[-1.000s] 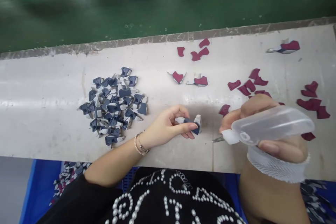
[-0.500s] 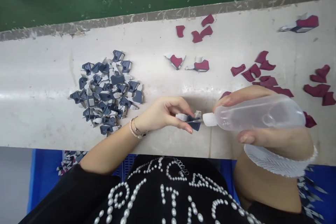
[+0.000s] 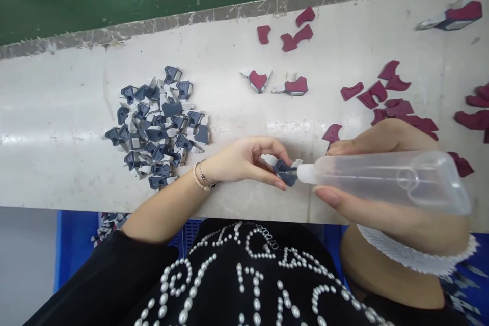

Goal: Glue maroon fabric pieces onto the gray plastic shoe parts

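Note:
My left hand [image 3: 254, 163] pinches a small dark blue and grey plastic part [image 3: 286, 172] between thumb and fingers, near the table's front edge. Wrapped in my right hand [image 3: 382, 209] is a clear plastic squeeze bottle [image 3: 385, 175], tilted almost level. Its white nozzle [image 3: 305, 173] points left, with the thin tip at the recess of the blue part. Whether any liquid comes out I cannot see. A maroon piece [image 3: 332, 133] lies just beyond my right fingers.
At left spreads a heap of blue and grey parts [image 3: 160, 132]. Loose maroon pieces [image 3: 397, 107] lie at right and others [image 3: 303, 33] farther back. Two assembled maroon-topped parts [image 3: 297, 85] sit mid-table. Blue crates [image 3: 74, 239] stand below the front edge.
The blue part has turned a little in my left hand. The bottle has swung to a different angle in my right hand, its nozzle staying at the part. The view has shifted slightly.

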Available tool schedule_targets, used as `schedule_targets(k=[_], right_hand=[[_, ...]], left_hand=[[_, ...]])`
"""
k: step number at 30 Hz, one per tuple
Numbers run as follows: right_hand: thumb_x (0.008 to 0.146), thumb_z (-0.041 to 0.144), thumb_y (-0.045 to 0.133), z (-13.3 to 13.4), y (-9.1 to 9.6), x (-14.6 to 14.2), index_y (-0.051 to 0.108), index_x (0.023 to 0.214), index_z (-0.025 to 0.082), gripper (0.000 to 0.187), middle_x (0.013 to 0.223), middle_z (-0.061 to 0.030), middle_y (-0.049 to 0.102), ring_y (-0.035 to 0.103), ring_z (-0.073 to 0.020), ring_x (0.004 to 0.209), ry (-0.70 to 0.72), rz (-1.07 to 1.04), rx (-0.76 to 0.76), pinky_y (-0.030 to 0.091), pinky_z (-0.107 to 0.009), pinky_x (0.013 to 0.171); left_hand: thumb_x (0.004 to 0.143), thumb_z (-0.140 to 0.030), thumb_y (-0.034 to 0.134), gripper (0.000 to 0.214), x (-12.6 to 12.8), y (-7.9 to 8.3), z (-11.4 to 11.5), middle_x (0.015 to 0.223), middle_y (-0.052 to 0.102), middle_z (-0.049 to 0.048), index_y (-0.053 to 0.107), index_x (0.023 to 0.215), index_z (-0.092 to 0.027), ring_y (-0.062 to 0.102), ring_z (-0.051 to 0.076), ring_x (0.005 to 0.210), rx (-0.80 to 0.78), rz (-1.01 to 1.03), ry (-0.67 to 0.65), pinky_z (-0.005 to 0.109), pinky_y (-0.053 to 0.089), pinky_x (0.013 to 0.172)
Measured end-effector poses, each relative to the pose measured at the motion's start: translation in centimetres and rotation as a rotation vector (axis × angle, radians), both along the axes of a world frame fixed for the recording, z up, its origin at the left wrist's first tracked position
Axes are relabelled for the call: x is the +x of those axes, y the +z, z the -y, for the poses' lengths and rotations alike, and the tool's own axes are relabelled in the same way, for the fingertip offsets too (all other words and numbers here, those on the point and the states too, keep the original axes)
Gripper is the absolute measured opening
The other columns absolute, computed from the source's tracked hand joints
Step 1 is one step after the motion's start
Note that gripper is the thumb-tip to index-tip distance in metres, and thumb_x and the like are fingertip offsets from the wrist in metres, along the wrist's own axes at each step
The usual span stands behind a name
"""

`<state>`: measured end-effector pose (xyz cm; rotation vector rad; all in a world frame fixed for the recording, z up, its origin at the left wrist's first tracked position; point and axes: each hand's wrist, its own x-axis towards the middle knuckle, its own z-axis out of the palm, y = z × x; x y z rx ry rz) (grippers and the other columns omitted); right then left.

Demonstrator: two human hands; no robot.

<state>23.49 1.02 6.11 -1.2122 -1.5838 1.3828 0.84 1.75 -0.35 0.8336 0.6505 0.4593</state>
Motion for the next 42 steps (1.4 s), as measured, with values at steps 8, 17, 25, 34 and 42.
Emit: schedule_targets(k=[8,17,25,34,42], right_hand=[[0.078,0.043,0.083,-0.27,0.61,-0.67,0.054,0.079,0.026,0.034,0.070,0.0035,0.060,0.054,-0.0116,0.053,0.041,0.216,0.172,0.040,-0.029,0.039],[0.076,0.036,0.088,-0.43,0.28,-0.50,0.053,0.080,0.026,0.037,0.067,0.0038,0.056,0.049,-0.0127,0.054,0.106,0.160,0.101,0.034,-0.031,0.042],[0.075,0.038,0.088,-0.12,0.23,-0.49,0.055,0.081,0.027,0.035,0.068,0.0030,0.057,0.052,-0.0142,0.055,0.061,0.231,0.171,0.035,-0.031,0.042],[0.078,0.042,0.085,0.32,0.34,-0.67,0.052,0.084,0.028,0.037,0.071,0.0032,0.056,0.052,-0.0145,0.055,0.068,0.270,0.190,0.037,-0.033,0.042],[0.083,0.035,0.082,0.21,0.63,-0.68,0.051,0.087,0.027,0.032,0.076,0.0034,0.057,0.053,-0.0127,0.056,0.190,0.174,0.186,0.038,-0.034,0.044]], left_hand=[[0.072,-0.008,0.084,0.031,0.06,0.22,-0.20,0.097,0.070,0.0009,0.064,0.095,-0.014,0.074,0.011,0.083,-0.028,0.039,-0.036,0.022,0.061,0.078],[0.071,-0.010,0.085,0.032,0.10,-0.11,-0.12,0.094,0.070,0.0022,0.064,0.094,-0.014,0.072,0.013,0.087,-0.032,0.035,-0.022,0.024,0.061,0.079],[0.074,-0.012,0.084,0.030,0.06,-0.31,-0.01,0.096,0.072,0.0017,0.064,0.096,-0.015,0.073,0.012,0.089,0.094,0.035,-0.006,0.022,0.060,0.077],[0.071,-0.011,0.085,0.031,0.13,-0.36,-0.01,0.092,0.071,0.0004,0.064,0.093,-0.015,0.072,0.012,0.087,0.072,0.028,0.031,0.022,0.060,0.077],[0.072,-0.012,0.085,0.030,0.12,-0.29,0.04,0.096,0.073,0.0011,0.065,0.093,-0.016,0.073,0.014,0.093,0.035,0.027,0.013,0.022,0.061,0.078]])
